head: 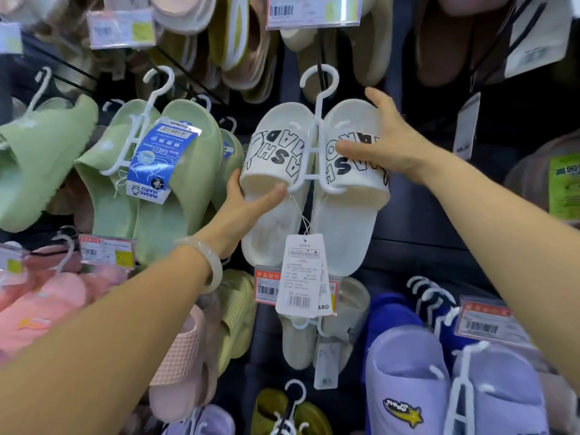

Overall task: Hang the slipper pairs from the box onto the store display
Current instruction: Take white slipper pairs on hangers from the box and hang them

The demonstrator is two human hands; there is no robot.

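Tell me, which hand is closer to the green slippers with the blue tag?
Left. The left hand grips the white slipper right beside the green slippers; the right hand is farther away, across the white pair.

Two white printed-strap rubber slippers [317, 183] on one white plastic hanger [318, 127], two paper tags [303, 274] dangling, two bare hands.

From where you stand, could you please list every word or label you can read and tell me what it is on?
"MASHI MARO", upside down: blue tag on the green slipper pair.
"ASH": partial black lettering on the white slipper pair, gripped by the left hand and right hand.
"ARO": tag behind the white hang tag.
Price labels, barcodes and the hang tag's print: too small or blurred.
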